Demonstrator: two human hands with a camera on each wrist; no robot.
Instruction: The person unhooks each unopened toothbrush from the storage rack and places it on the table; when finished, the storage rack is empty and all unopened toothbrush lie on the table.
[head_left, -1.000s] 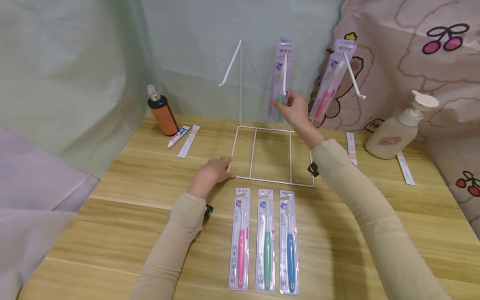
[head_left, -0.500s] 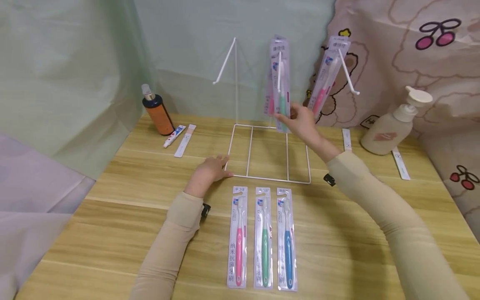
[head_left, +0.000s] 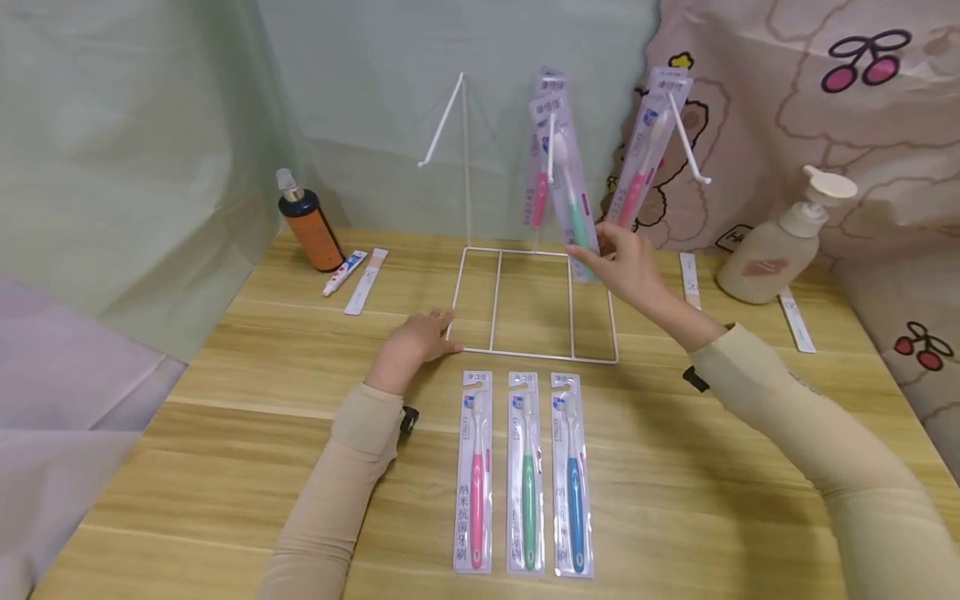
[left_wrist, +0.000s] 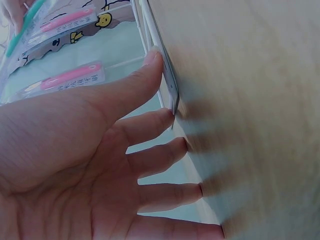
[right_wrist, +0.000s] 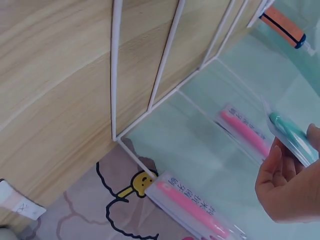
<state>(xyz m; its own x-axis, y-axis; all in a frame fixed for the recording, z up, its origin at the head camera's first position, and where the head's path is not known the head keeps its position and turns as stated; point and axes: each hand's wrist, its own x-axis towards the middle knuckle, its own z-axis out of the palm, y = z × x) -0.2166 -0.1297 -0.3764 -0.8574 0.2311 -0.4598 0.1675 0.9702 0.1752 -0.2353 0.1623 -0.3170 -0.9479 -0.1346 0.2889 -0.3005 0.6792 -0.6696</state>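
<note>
My right hand (head_left: 633, 267) pinches the lower end of a green toothbrush pack (head_left: 570, 196), tilted above my fingers and hooked, I judge, on the centre peg of the white wire rack (head_left: 536, 304). My left hand (head_left: 416, 342) lies flat, fingers straight, pressing the rack's near-left corner. A pink pack (head_left: 540, 179) hangs just behind my grip, another pink pack (head_left: 641, 158) beside it. Three packs (head_left: 525, 475) lie below my hands, seemingly awaiting hanging.

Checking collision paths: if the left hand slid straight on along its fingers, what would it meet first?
Left hand lies flat, fingers pointing right, fingertips already at the rack base corner. It would probably push that front wire first; depth beyond is unclear.
</note>
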